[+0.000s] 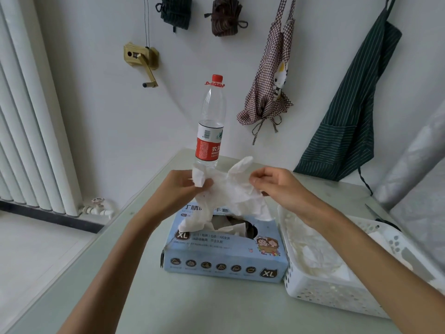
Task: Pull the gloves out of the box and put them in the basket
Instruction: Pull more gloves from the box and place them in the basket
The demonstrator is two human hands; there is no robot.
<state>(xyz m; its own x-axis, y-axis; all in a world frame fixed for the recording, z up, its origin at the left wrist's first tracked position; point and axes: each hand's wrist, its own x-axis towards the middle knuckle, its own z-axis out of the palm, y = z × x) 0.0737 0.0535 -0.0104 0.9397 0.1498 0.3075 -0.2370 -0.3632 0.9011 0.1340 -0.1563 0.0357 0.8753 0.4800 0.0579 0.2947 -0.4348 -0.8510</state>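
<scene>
left hand (pixel 183 186): pinching one end of the glove (pixel 231 191)
right hand (pixel 277 186): pinching the other end
basket (pixel 337 295): sits right of the box (pixel 224 256), nearer the right hand

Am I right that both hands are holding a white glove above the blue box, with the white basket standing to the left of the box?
Not quite: the basket stands to the right of the blue box, as the head view shows. The rest holds: the left hand and right hand hold a white glove above it.
</scene>
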